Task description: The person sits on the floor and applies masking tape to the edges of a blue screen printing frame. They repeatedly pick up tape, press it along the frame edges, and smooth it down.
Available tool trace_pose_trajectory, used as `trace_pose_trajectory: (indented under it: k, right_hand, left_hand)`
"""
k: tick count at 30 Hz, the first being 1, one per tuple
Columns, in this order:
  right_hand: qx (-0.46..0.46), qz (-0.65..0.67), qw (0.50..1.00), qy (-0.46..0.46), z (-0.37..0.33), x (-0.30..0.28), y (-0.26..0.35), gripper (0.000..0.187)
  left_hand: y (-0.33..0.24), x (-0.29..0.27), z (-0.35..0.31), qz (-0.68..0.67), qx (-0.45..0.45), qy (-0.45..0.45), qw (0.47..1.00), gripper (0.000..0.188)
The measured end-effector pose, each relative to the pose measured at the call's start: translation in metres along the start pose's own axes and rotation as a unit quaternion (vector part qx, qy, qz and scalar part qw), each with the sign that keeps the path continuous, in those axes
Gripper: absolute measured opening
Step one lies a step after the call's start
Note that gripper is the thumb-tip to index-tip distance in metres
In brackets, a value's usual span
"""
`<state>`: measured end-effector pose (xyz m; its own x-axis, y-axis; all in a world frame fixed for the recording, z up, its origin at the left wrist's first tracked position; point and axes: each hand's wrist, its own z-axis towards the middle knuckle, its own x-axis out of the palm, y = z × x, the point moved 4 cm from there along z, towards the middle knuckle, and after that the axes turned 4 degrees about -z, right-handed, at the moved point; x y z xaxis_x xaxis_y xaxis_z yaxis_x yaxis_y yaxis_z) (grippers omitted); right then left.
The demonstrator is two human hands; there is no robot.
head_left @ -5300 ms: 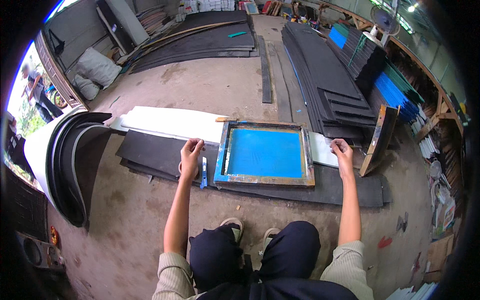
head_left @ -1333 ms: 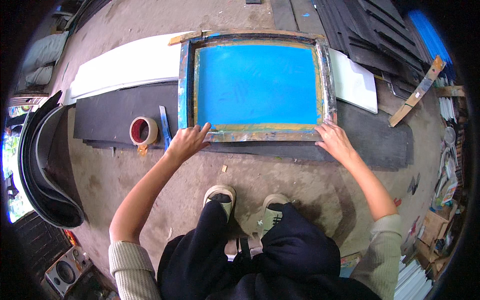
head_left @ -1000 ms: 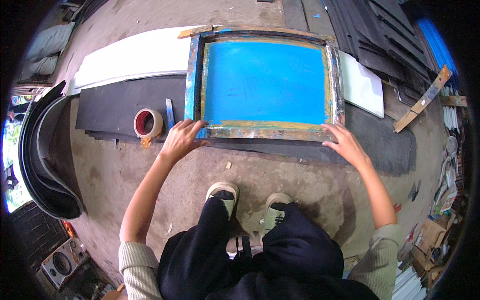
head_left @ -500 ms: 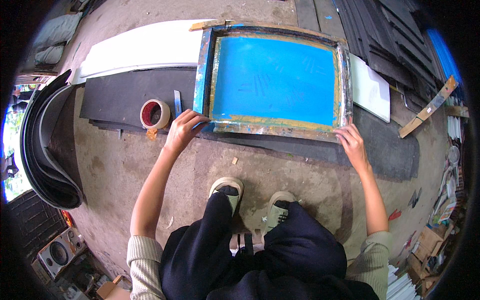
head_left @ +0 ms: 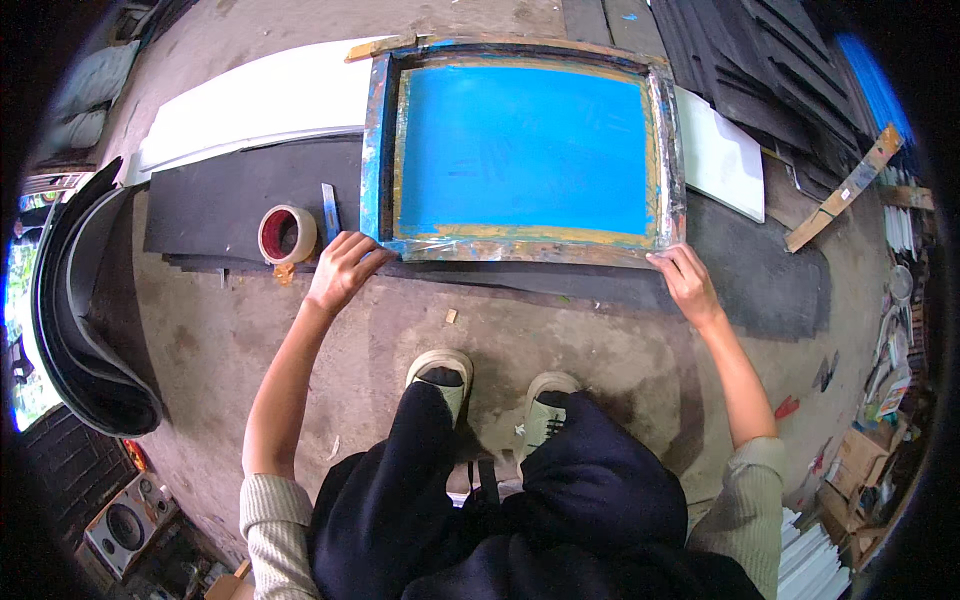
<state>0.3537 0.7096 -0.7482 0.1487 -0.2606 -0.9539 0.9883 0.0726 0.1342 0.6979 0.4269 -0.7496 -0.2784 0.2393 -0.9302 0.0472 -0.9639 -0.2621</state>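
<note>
While both hands (head_left: 340, 268) (head_left: 685, 282) press open-palmed on the frame (head_left: 520, 245), no grip closes (fingertips unclear).

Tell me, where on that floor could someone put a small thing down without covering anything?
Bare concrete floor lies between the dark sheet and the person's shoes. The dark sheet is also bare right of the screen frame, past the right hand. It is crowded by the left hand, where a tape roll and a blue tool sit.

Blue-meshed printing frame (head_left: 524, 150) (paint-smeared) lies flat.
</note>
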Motion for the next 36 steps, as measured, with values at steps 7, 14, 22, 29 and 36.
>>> trace_pose_trajectory:
  k: [7,14,22,29,36]
  right_hand:
    - [-0.060,-0.010,0.998,0.017,-0.001,0.002,0.000,0.029]
    - [-0.064,-0.026,0.998,0.011,-0.008,0.003,0.003,0.035]
    - [-0.019,-0.056,0.997,0.041,-0.040,0.003,0.003,0.046]
    - [0.196,0.000,0.976,-0.098,-0.017,0.003,0.036,0.039]
    - [0.119,0.081,0.990,0.009,0.120,0.071,0.160,0.060]
  left_hand:
    - [0.005,0.001,-0.007,0.026,0.033,0.018,0.999,0.023]
    - [-0.001,0.009,-0.012,0.020,0.024,0.019,0.999,0.031]
    - [-0.011,0.003,-0.036,0.036,0.035,0.025,0.998,0.043]
    - [-0.016,-0.002,-0.062,0.049,-0.164,-0.060,0.983,0.045]
    - [-0.072,0.063,0.060,-0.061,-0.171,0.016,0.983,0.066]
